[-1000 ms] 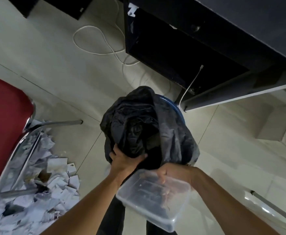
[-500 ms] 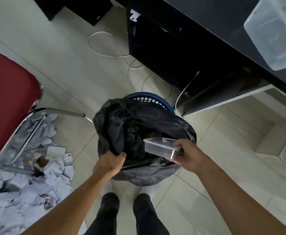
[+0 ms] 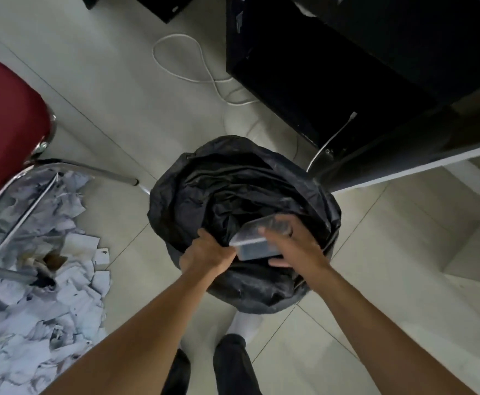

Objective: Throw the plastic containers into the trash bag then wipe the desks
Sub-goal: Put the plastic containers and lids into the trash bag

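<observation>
trouser legs in black and one white foot stand on the pale floor right under me. just past them my left hand is clenched on the near rim of the black trash bag, bunching the plastic in curled fingers. beside it my right hand, blurred, grips the clear plastic container, fingers over the top and thumb underneath, holding it tilted over the bag's open mouth. to the left, torn papers lie under a red chair. farther off a white cable loops beside the black desk.
</observation>
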